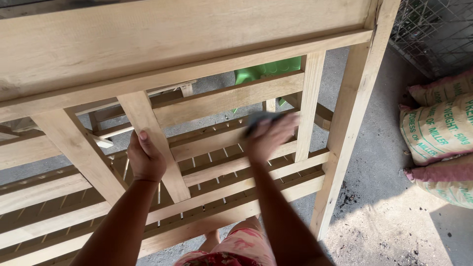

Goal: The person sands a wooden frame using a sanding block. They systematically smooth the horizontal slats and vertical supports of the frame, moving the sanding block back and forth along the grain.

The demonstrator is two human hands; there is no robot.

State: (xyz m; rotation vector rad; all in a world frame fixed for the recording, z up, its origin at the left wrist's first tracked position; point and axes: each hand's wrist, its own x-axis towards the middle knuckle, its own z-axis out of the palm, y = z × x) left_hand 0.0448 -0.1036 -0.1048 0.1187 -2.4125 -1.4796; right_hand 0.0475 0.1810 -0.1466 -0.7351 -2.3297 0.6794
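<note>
One unfinished wooden frame (197,64), pale and bare, filling most of the view, with a broad top board, one long rail beneath it, three short uprights between rails, and one tall corner post (352,113) at right standing on the concrete floor (379,197). Beyond and below, a second slatted wooden piece (221,182) with many thin spindles, too many and too overlapped to count surely. Two hands at work. Left hand (146,158) closed around the middle upright (150,140), thumb on the front face, fingers wrapped behind it. Right hand (270,138) blurred, palm down, fingers curled lightly over one dark sanding pad (260,119), pressing it against the horizontal rail (226,101) just left of the right-hand upright; exact finger spread impossible to tell through the blur. One green plastic object (268,69) seen through the gap above the right hand, partly hidden by the wood. Two printed sacks (438,128) stacked at the far right, well apart from the frame, beside one wire mesh panel (433,29) in the upper corner. Pink patterned clothing (236,249) at the bottom edge.
</note>
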